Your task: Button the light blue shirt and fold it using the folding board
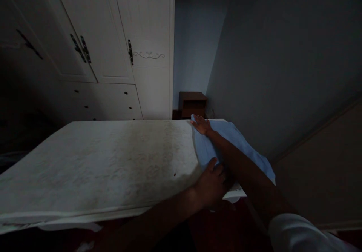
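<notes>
A light blue cloth [233, 135] covers the right end of a long, white, stained surface [93, 157] that looks like a mattress. My right hand [201, 125] lies flat on the cloth near its far left corner, fingers spread. Closer to me, my left hand [210, 182] is closed at the cloth's near edge, thumb on top and fingers curled around the fabric. My right forearm passes over the cloth and hides part of it. The near right corner of the white surface is partly hidden by my arms.
A white wardrobe [151, 25] with dark handles and several drawers stands beyond the far edge. A small brown nightstand [194, 97] sits in the far corner. The grey wall [283, 56] runs along the right. A small dark speck [175, 173] lies on the white surface.
</notes>
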### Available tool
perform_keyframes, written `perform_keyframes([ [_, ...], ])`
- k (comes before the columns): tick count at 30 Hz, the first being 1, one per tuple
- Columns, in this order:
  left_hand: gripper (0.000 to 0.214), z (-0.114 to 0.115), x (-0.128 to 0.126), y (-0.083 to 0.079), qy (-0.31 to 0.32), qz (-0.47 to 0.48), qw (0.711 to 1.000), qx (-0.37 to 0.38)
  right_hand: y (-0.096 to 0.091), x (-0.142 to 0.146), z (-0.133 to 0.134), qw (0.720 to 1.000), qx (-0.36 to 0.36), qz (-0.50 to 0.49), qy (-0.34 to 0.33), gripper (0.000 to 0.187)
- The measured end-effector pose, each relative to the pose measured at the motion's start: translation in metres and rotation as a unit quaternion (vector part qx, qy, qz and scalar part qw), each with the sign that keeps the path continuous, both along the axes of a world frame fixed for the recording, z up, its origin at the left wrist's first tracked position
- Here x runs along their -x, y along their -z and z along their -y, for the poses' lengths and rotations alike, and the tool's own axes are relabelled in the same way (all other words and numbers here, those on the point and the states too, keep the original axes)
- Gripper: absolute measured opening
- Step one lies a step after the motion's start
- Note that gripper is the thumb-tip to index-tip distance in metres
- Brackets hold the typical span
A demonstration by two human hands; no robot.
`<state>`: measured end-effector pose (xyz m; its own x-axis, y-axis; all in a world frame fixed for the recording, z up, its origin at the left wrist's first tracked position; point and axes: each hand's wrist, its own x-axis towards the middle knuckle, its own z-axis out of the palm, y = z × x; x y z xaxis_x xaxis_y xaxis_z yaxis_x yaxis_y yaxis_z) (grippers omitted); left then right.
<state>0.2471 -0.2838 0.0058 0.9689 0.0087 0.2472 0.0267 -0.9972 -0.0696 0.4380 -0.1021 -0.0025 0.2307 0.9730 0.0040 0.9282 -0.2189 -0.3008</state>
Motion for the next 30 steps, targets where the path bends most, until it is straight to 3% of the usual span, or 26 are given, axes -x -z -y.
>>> perform_keyframes([
  [4, 0.075, 0.003, -0.001, 0.003, 0.007, 0.027, 0.999, 0.025, 0.002, -0.003, -0.002, 1.000, -0.020, -0.015, -0.004, 0.071],
  [9, 0.041, -0.005, 0.003, 0.008, 0.064, 0.088, 0.986, 0.127, -0.003, -0.005, 0.012, 0.997, -0.069, -0.023, -0.035, 0.062],
  [13, 0.026, -0.007, 0.025, 0.009, 0.051, 0.175, 0.962, 0.202, -0.014, 0.007, 0.052, 0.988, -0.130, 0.026, -0.083, 0.065],
  [17, 0.025, -0.009, 0.059, 0.004, 0.008, 0.192, 0.958, 0.212, -0.022, 0.005, 0.102, 0.977, -0.166, 0.115, -0.075, 0.066],
  [20, 0.029, -0.013, 0.081, 0.001, -0.028, 0.182, 0.961, 0.208, -0.024, -0.020, 0.127, 0.974, -0.151, 0.171, -0.003, 0.067],
  [23, 0.028, -0.017, 0.097, -0.002, -0.026, 0.148, 0.970, 0.190, -0.015, -0.051, 0.137, 0.979, -0.093, 0.171, 0.066, 0.063],
  [26, 0.027, -0.027, 0.113, -0.005, -0.025, 0.125, 0.977, 0.168, 0.000, -0.068, 0.141, 0.986, -0.041, 0.144, 0.070, 0.056],
  [30, 0.028, -0.052, 0.146, -0.004, -0.081, 0.137, 0.974, 0.161, 0.007, -0.071, 0.143, 0.989, -0.039, 0.132, 0.059, 0.051],
])
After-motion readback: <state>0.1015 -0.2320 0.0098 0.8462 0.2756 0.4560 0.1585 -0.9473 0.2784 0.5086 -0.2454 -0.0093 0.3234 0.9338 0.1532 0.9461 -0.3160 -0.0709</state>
